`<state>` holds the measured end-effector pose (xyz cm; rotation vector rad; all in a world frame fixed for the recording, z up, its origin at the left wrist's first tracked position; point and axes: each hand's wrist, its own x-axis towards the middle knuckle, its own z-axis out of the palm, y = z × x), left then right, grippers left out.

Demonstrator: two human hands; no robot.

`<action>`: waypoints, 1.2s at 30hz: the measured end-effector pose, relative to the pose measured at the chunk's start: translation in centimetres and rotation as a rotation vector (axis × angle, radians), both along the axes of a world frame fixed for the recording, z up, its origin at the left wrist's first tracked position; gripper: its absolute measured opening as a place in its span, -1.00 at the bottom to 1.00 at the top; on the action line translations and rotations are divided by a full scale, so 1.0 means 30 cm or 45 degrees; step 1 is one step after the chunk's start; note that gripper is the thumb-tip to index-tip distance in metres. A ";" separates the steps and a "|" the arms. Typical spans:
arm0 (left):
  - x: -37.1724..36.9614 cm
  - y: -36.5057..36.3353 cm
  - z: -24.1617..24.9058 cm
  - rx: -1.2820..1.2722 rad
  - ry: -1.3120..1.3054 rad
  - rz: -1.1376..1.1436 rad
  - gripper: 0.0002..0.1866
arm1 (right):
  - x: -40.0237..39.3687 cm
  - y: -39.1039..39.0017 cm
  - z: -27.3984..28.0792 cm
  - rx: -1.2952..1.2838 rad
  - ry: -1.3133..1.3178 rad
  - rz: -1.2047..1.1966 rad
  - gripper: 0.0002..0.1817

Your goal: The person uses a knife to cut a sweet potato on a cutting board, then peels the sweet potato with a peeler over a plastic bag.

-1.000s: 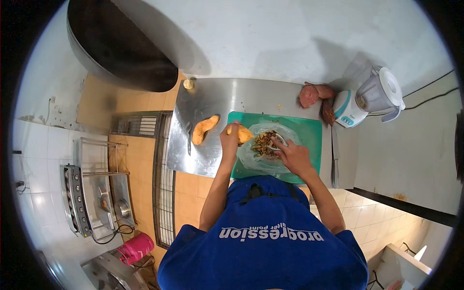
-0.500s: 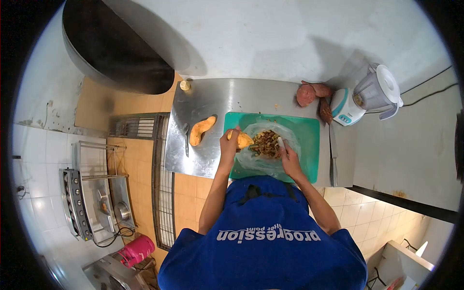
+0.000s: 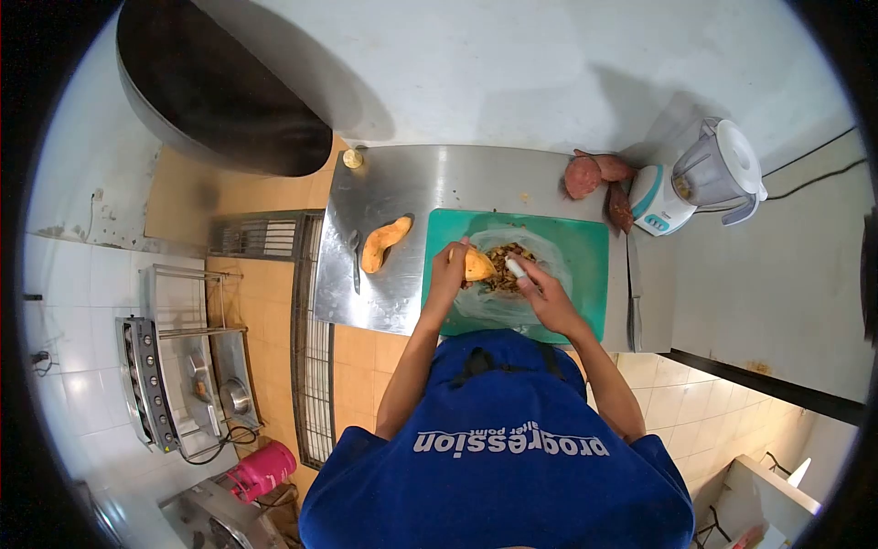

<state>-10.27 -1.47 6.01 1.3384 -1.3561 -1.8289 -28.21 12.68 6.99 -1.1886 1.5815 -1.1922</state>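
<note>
My left hand (image 3: 446, 273) is wrapped round a partly peeled sweet potato (image 3: 478, 265), its orange flesh facing right. In my right hand (image 3: 547, 297) is a white-handled peeler (image 3: 515, 267), close to the sweet potato; its blade is too small to make out. Below both hands, a clear plastic bag (image 3: 546, 256) lies spread on the green cutting board (image 3: 590, 302), with a heap of brown and yellow peelings (image 3: 503, 279) on it. A peeled, curved sweet potato (image 3: 385, 243) rests on the steel table to the left, beside a spoon (image 3: 356, 261).
Unpeeled sweet potatoes (image 3: 585, 176) lie at the table's back right, next to a blender (image 3: 690, 188). A knife (image 3: 633, 284) lies right of the board. A small pale piece (image 3: 353, 158) sits at the table's back left corner. Further left stands a gas stove (image 3: 148, 384).
My right hand has moved left and the peeler is now closer to the sweet potato, its handle tilted. My left hand has shifted slightly right with the sweet potato.
</note>
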 end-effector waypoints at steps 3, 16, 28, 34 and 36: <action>-0.015 0.019 0.025 -0.034 0.001 -0.020 -0.54 | 0.010 -0.022 0.118 -0.282 0.668 0.112 -0.44; -0.002 0.024 0.043 -0.365 -0.188 -0.041 -0.54 | 0.065 -0.057 0.198 -0.177 1.038 0.240 -0.42; 0.054 -0.069 0.106 -0.064 0.267 0.368 -0.45 | 0.037 0.091 -0.015 0.008 0.997 0.202 -0.43; 0.005 -0.016 0.066 -0.103 0.114 0.161 -0.51 | 0.030 0.029 0.092 -0.006 0.949 0.148 -0.48; -0.011 0.000 0.034 -0.107 0.096 0.086 -0.53 | 0.044 -0.017 0.168 -0.084 0.897 0.131 -0.49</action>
